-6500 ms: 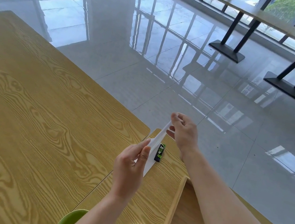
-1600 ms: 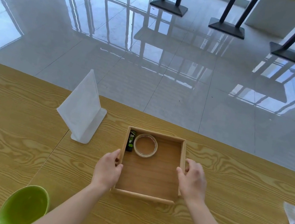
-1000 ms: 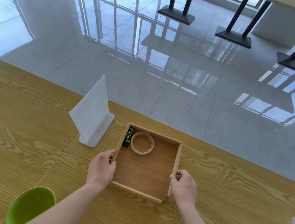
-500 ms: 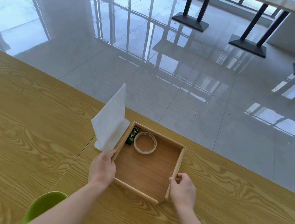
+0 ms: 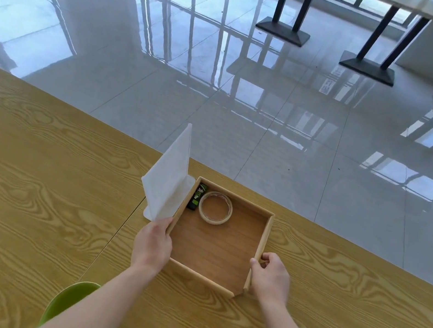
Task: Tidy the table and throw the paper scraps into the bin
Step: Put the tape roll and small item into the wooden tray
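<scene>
A square wooden tray (image 5: 261,247) is sitting on the light wood-grain table (image 5: 29,203), a little below the middle of the frame and turned so that 1 corner is pointing toward the lower right. Both bare hands are holding it. The left hand (image 5: 153,245) is gripping the tray's left wall near its lower end, fingers curled over the rim. The right hand (image 5: 272,277) is pinching the right wall near the lower right corner, with the thumb on the inner side and the fingers curled on the outer side.

Inside the tray, 2 things are lying in the upper left corner: a roll of clear tape (image 5: 215,207), flat on the floor of the tray, and a small black-and-green item (image 5: 197,197) just left of it, along the left wall. Its label is too small to read.

A white folded sheet of paper (image 5: 167,184) is standing upright just left of the tray, its foot resting against the outside of the left wall and its lower edge touching the left hand's fingertips.

A green container (image 5: 66,302) is showing in part at the bottom edge, left of the left forearm. A glossy tiled floor (image 5: 222,92) is filling the upper half, with black table bases (image 5: 283,31) at the upper right.
</scene>
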Motion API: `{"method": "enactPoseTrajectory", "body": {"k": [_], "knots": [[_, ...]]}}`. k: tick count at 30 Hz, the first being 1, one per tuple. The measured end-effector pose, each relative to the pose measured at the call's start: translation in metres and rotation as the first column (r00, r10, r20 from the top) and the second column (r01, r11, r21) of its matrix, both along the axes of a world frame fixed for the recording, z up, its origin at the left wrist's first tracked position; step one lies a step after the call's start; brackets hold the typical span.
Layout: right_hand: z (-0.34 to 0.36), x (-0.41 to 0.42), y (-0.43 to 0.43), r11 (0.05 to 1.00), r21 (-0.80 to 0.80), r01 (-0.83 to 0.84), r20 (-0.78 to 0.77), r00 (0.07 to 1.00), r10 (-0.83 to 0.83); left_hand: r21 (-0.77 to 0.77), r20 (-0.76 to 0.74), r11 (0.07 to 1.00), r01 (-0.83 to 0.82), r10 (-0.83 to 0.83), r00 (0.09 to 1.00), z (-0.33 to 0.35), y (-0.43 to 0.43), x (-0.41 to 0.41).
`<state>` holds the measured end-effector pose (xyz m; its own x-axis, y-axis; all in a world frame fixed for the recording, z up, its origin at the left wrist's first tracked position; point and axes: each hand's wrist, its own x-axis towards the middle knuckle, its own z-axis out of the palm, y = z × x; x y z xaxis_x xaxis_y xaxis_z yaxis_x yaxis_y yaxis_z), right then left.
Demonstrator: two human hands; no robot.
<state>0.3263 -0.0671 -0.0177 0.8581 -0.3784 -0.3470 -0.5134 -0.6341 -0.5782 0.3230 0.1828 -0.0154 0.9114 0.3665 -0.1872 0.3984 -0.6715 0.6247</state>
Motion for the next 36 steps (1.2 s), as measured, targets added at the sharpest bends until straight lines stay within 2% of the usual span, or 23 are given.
{"method": "enactPoseTrajectory", "body": {"k": [25, 36], "knots": [[-0.0033, 0.0013, 0.0015, 1.000, -0.014, 0.002, 0.012, 1.000, -0.001, 0.041, 0.008, 0.997, 0.062, -0.062, 0.998, 0.0029, 0.0025, 0.0002], [-0.0022, -0.0008, 0.0035, 0.999, -0.044, -0.023, 0.019, 1.000, 0.024, 0.123, -0.013, 0.988, 0.097, -0.096, 0.995, 0.0025, 0.0035, 0.0012]]}}
